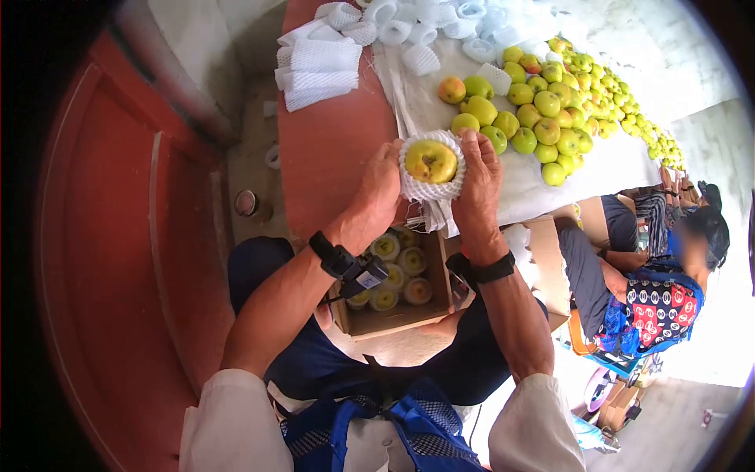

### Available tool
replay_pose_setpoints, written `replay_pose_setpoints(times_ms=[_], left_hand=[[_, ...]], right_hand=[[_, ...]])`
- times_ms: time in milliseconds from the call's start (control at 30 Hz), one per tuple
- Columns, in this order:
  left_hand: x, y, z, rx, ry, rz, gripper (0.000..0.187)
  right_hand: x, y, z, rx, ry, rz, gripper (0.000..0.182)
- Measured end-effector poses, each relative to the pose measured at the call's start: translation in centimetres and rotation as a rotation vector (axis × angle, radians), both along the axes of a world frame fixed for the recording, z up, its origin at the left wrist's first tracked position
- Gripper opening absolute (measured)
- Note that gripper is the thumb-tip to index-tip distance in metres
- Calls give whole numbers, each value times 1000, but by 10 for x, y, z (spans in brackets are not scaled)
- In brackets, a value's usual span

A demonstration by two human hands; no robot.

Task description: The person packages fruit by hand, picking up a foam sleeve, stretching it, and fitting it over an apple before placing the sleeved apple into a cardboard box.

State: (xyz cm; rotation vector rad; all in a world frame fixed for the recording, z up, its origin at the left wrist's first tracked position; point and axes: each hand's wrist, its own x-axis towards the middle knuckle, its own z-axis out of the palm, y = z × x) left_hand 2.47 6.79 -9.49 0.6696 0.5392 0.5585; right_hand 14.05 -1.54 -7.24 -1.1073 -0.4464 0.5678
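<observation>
A yellow-green apple [430, 162] with a brown blemish sits inside a white foam net [434, 191], held up in front of me. My left hand [379, 185] grips the net from the left, and my right hand [480, 177] grips it from the right, its fingertips near the rim. Below my hands, a cardboard box [401, 321] contains several apples wrapped in the same kind of netting. Just beyond my right hand lies a large pile of bare green and reddish apples [548, 105] on a white cloth [515, 175].
Flat foam nets [321, 69] are stacked at the back left of the red tabletop [326, 157], and loose opened nets [421, 59] lie behind. Another person [664, 303] sits to the right by an open carton [550, 256]. A can [246, 203] stands on the floor at left.
</observation>
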Motion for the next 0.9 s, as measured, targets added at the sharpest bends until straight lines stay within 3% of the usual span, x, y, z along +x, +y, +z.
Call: replay_pose_setpoints(times_ms=[367, 433, 533, 567, 667, 733, 800, 833, 900], left_hand=[[13, 1, -12, 31, 30, 40, 30], [15, 0, -12, 50, 35, 65, 31], [20, -1, -20, 141, 123, 110, 34], [26, 0, -40, 307, 99, 168, 35], [28, 3, -46, 600, 127, 267, 39], [25, 3, -34, 729, 181, 309, 42], [12, -3, 10, 498, 325, 164, 50], [13, -4, 7, 498, 325, 164, 50], [15, -4, 3, 236, 193, 171, 55]], right_hand=[[-5, 0, 12, -114, -492, -203, 26], [-10, 1, 17, -165, -582, -253, 35], [-10, 2, 14, -242, -616, -281, 43], [-11, 2, 13, -243, -616, -280, 43], [-12, 2, 6, -269, -571, -275, 49], [-14, 3, -6, -110, -89, -124, 51], [-23, 4, -7, -78, 36, -88, 52], [-25, 3, -7, -46, 162, -51, 53], [-27, 0, -1, -111, 112, -42, 53]])
